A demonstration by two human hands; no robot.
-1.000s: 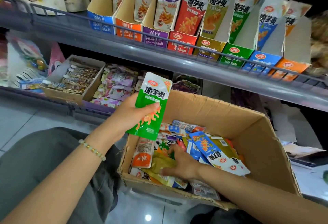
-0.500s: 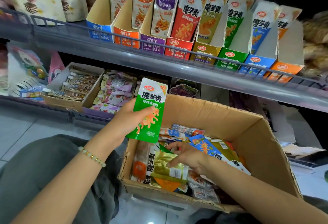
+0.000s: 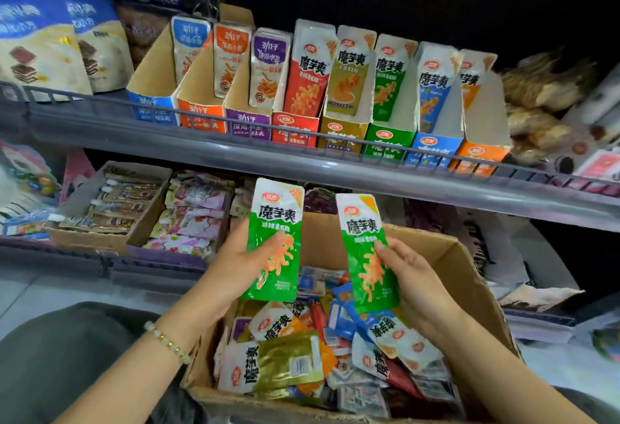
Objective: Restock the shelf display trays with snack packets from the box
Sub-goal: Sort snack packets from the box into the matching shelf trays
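My left hand [image 3: 235, 265] grips a green snack packet [image 3: 276, 239] upright above the cardboard box [image 3: 469, 262]. My right hand [image 3: 416, 282] holds a second green packet [image 3: 367, 255] beside it, a little lower and tilted. The box below holds several mixed packets in red, blue, gold and orange. On the upper shelf stands a row of display trays; the green tray [image 3: 389, 141] holds a green packet [image 3: 389, 81], between a gold tray [image 3: 342, 134] and a blue tray [image 3: 436, 151].
A grey shelf rail [image 3: 302, 161] with a wire guard runs across in front of the trays. Below it, a lower shelf carries a cardboard tray of brown sachets [image 3: 110, 205] and pink packets [image 3: 191, 218]. Large blue bags [image 3: 43, 37] stand upper left.
My right hand has come up out of the box holding a second green packet. My left hand stays up with its packet. The view has tilted up toward the shelf.
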